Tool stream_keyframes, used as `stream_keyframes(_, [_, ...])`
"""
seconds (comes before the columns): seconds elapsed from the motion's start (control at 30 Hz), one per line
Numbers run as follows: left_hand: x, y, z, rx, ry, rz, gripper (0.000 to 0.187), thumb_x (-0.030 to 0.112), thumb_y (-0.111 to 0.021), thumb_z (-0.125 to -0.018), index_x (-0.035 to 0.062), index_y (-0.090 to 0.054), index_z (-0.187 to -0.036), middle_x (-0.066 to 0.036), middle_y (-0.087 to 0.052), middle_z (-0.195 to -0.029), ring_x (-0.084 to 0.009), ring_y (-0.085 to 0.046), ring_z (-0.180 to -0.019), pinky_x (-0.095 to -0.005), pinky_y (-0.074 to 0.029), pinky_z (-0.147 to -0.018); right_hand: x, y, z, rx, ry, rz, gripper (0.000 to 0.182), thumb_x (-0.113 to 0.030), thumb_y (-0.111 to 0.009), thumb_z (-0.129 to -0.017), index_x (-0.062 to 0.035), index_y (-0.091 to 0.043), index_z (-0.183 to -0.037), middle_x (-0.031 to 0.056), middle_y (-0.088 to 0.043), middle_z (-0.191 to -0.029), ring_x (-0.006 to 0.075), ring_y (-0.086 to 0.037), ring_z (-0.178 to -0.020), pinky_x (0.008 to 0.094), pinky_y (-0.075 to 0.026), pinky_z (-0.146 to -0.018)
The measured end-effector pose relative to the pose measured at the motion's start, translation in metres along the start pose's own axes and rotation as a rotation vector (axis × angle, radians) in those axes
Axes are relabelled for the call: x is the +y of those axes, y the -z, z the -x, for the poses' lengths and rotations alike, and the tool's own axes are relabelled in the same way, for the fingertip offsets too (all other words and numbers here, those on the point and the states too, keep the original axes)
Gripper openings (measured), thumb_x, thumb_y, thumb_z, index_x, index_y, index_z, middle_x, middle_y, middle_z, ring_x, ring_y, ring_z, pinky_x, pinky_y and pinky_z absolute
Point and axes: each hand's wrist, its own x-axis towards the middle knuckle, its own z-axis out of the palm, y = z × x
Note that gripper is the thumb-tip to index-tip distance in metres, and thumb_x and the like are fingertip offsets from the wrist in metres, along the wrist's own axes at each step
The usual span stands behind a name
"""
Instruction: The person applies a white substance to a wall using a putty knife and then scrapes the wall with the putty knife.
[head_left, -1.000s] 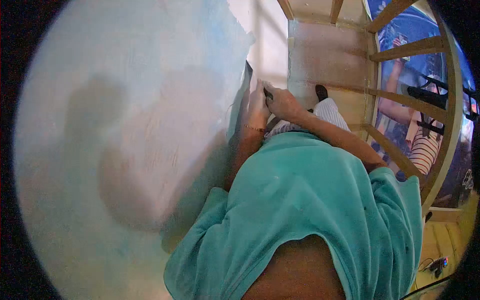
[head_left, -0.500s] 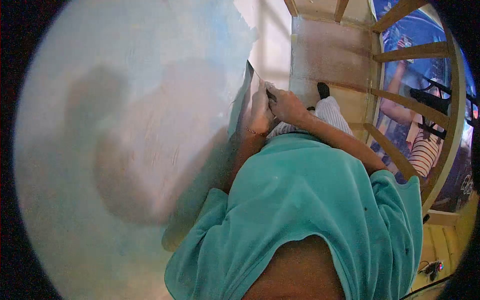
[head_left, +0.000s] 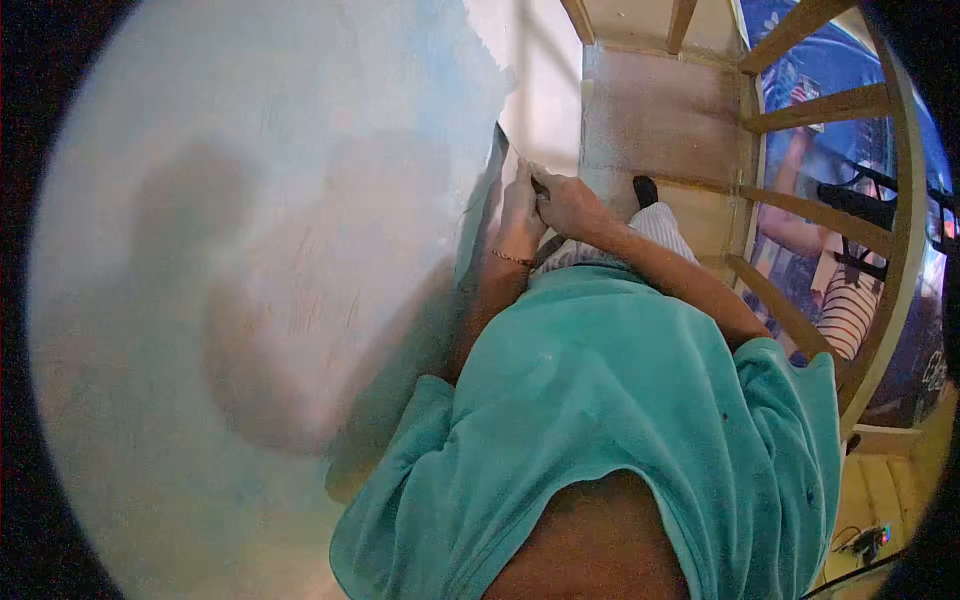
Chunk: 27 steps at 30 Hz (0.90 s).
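Observation:
Both my hands are close together in front of my waist, at the edge of a pale, patchy wall [head_left: 300,150]. My right hand [head_left: 573,208] is wrapped round the dark handle of a putty knife [head_left: 541,187]. Pressed close to the wall, my left hand [head_left: 521,205], with a bracelet at its wrist, grips the same tool from the other side. The thin blade shows nearly edge-on beyond my fingers, its far end close to the wall, where a dark shadow narrows to a point. Whitish residue marks my fingers.
A bright white strip [head_left: 545,90] borders the ragged coating edge. Wooden rails [head_left: 820,108] curve along the right. Behind them is a blue printed picture [head_left: 775,170] and a black strapped object [head_left: 858,205]. A small device with a cable [head_left: 872,543] lies lower right.
My hands keep the same grip and have shifted only slightly along the wall. The view has moved a little.

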Motion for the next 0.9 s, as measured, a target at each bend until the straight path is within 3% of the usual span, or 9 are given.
stream_keyframes(0.13, [0.001, 0.009, -0.025, -0.012, -0.05, -0.133, 0.032, 0.028, -0.035, -0.087, -0.0003, -0.05, -0.088, -0.006, -0.052, -0.081, -0.0152, -0.051, -0.073, -0.0272, -0.044, -0.066, 0.021, -0.021, -0.027, 0.057, 0.029, 0.029, 0.03, -0.012, -0.047, -0.07, -0.0003, -0.048, -0.098, 0.0239, -0.055, -0.078, 0.0381, -0.053, -0.075, 0.0454, -0.042, -0.068])
stream_keyframes(0.27, [-0.007, -0.002, -0.005, -0.06, -0.001, 0.123, 0.03, 0.028, -0.034, -0.088, 0.0019, -0.049, -0.086, -0.004, -0.051, -0.078, -0.0139, -0.05, -0.071, -0.0265, -0.045, -0.066, -0.009, 0.013, 0.008, 0.084, 0.06, -0.024, 0.029, -0.011, -0.047, -0.07, -0.0001, -0.049, -0.096, 0.0236, -0.055, -0.078, 0.0381, -0.054, -0.074, 0.0452, -0.042, -0.067])
stream_keyframes(0.47, [-0.012, -0.001, -0.019, 0.005, 0.053, 0.154, 0.033, 0.03, -0.033, -0.088, 0.002, -0.049, -0.087, -0.005, -0.051, -0.079, -0.0149, -0.05, -0.072, -0.0276, -0.045, -0.065, 0.0, 0.011, -0.002, 0.05, 0.082, -0.023, 0.03, -0.013, -0.044, -0.074, 0.002, -0.047, -0.099, 0.0261, -0.053, -0.077, 0.0396, -0.053, -0.073, 0.043, -0.042, -0.065])
stream_keyframes(0.57, [-0.013, 0.014, -0.037, -0.067, 0.073, 0.141, 0.034, 0.031, -0.036, -0.087, 0.0016, -0.046, -0.101, -0.01, -0.052, -0.095, -0.0194, -0.051, -0.086, -0.0327, -0.045, -0.071, 0.011, -0.001, -0.016, 0.031, 0.077, 0.037, 0.033, -0.013, -0.043, -0.071, -0.0023, -0.048, -0.102, 0.0232, -0.055, -0.082, 0.0379, -0.053, -0.076, 0.0437, -0.042, -0.069])
stream_keyframes(0.67, [-0.012, 0.016, -0.04, -0.066, 0.111, 0.153, 0.035, 0.032, -0.036, -0.086, 0.002, -0.046, -0.102, -0.01, -0.053, -0.094, -0.0195, -0.053, -0.084, -0.0316, -0.045, -0.071, 0.002, 0.0, -0.015, 0.028, 0.013, 0.038, 0.03, -0.013, -0.044, -0.07, -0.0024, -0.049, -0.098, 0.0229, -0.055, -0.082, 0.0377, -0.053, -0.077, 0.0433, -0.042, -0.069])
stream_keyframes(0.73, [-0.018, 0.023, -0.027, -0.185, -0.336, -0.311, 0.031, 0.03, -0.034, -0.087, 0.0022, -0.048, -0.092, -0.008, -0.052, -0.085, -0.0173, -0.051, -0.077, -0.0301, -0.045, -0.068, -0.006, 0.007, -0.009, -0.006, 0.011, 0.052, 0.027, -0.013, -0.045, -0.07, -0.0016, -0.051, -0.093, 0.0231, -0.055, -0.082, 0.0373, -0.053, -0.077, 0.0435, -0.042, -0.069])
stream_keyframes(0.8, [-0.019, 0.016, -0.029, -0.204, -0.328, -0.268, 0.03, 0.029, -0.033, -0.088, 0.0028, -0.049, -0.087, -0.006, -0.052, -0.08, -0.016, -0.051, -0.073, -0.0292, -0.045, -0.067, -0.003, 0.012, -0.009, -0.011, 0.001, 0.063, 0.023, -0.013, -0.046, -0.069, -0.0009, -0.051, -0.088, 0.0232, -0.055, -0.08, 0.0372, -0.054, -0.076, 0.0437, -0.042, -0.068])
stream_keyframes(0.87, [-0.017, 0.009, -0.037, -0.1, 0.119, 0.283, 0.03, 0.029, -0.033, -0.088, 0.0038, -0.049, -0.085, -0.005, -0.051, -0.078, -0.0156, -0.05, -0.072, -0.029, -0.045, -0.066, 0.003, 0.008, -0.013, 0.01, 0.007, 0.076, 0.021, -0.013, -0.047, -0.068, -0.0004, -0.052, -0.084, 0.0233, -0.055, -0.079, 0.0371, -0.054, -0.075, 0.0438, -0.042, -0.068])
stream_keyframes(0.9, [-0.018, 0.013, -0.036, -0.143, -0.079, 0.078, 0.03, 0.029, -0.033, -0.088, 0.0042, -0.049, -0.084, -0.004, -0.051, -0.078, -0.0152, -0.05, -0.071, -0.0288, -0.045, -0.066, 0.004, 0.005, -0.014, 0.018, 0.01, 0.084, 0.021, -0.013, -0.047, -0.068, -0.0002, -0.052, -0.084, 0.0232, -0.055, -0.078, 0.0371, -0.054, -0.074, 0.044, -0.042, -0.067])
